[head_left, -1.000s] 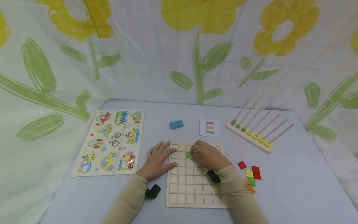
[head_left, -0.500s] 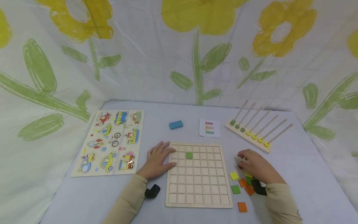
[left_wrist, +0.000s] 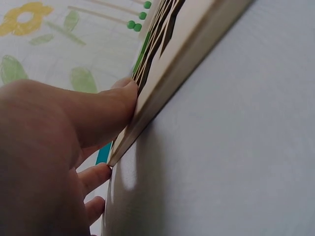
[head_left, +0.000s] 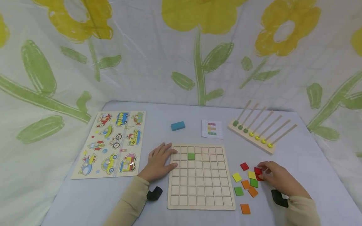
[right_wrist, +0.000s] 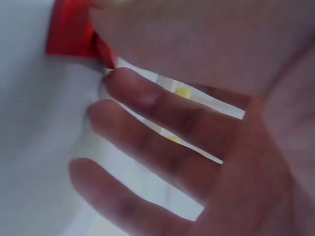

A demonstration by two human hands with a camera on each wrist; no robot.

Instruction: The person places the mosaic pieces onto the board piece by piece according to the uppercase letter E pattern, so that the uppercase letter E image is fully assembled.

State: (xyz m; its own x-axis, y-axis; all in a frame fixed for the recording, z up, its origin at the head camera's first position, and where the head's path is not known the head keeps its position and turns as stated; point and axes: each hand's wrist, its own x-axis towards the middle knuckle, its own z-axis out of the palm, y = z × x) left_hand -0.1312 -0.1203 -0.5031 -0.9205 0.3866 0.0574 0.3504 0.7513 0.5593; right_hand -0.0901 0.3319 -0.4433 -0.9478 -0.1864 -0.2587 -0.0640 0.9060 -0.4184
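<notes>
Touching red tiles (head_left: pixel 257 170), its grip unclear, the right hand (head_left: pixel 280 179) could shove the green tile (head_left: pixel 254 183) crowded beside them; the left hand (head_left: pixel 157 163), fingers spread, rests on the board (head_left: pixel 200 182).

Left hand (head_left: pixel 158 162) on grid board (head_left: pixel 204 181), right hand (head_left: pixel 279 178) at red tiles (head_left: pixel 258 170)

Lanes across the counter (head_left: pixel 299 153).
Between block (head_left: pixel 178 126) and card (head_left: pixel 212 129), an open gap; left of the board (head_left: pixel 200 172), the left hand (head_left: pixel 159 162) obstructs; right of it, scattered tiles (head_left: pixel 246 184) and the right hand (head_left: pixel 278 178), with the abacus (head_left: pixel 249 137) standing behind.
</notes>
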